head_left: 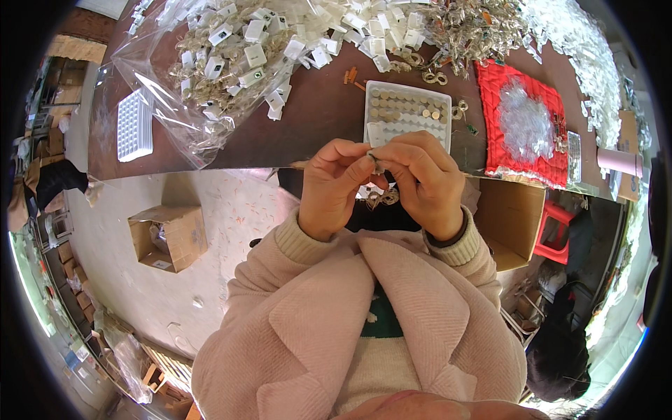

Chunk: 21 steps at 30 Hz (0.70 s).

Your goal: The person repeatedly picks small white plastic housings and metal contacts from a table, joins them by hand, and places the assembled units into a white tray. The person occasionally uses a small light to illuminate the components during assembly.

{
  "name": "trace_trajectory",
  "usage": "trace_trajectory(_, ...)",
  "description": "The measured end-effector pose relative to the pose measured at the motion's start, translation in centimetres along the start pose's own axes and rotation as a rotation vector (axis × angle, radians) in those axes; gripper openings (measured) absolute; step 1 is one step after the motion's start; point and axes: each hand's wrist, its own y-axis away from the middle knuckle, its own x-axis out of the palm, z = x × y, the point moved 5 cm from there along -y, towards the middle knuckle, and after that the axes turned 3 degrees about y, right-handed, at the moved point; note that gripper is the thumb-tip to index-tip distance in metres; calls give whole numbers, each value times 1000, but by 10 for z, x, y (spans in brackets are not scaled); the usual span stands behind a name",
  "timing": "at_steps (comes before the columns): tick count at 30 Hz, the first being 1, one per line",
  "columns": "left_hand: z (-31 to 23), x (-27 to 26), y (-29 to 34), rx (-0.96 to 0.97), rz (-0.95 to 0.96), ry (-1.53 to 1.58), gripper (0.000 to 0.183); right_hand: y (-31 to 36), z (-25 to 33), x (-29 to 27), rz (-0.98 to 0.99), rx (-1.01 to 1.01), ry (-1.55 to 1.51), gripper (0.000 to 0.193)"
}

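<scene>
My left hand (332, 185) and my right hand (425, 183) meet at the near edge of the table, thumbs and forefingers pinched together. Between the fingertips is a small greyish piece (376, 165), too covered to name. Below the hands hang small pale coiled rings (381, 199); whether they join the held piece is hidden. Just beyond my fingers lies a white tray (367, 115) with rows of round, brass-coloured discs, its near part partly covered by my hands.
Clear plastic (129, 77) lies around a heap of white plastic cases (253, 56) and coiled pieces. A stack of white trays (135, 126) is at left. Clear bits lie on red quilted cloth (490, 140). Cardboard boxes (185, 234) and a red stool (554, 234) stand below.
</scene>
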Motion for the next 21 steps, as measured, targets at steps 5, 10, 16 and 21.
trace_trajectory(5,-10,-8,0,80,-59,16,13,0,-12,2,-82,71,67,27)
trace_trajectory(10,-18,-18,-1,120,-123,-12,12,-2,-27,15,-53,73,310,34)
trace_trajectory(16,-18,-18,-1,94,-56,-10,14,-7,-28,27,6,40,440,27)
trace_trajectory(21,-15,-18,-2,79,-95,-11,13,-6,-24,21,-58,204,155,18)
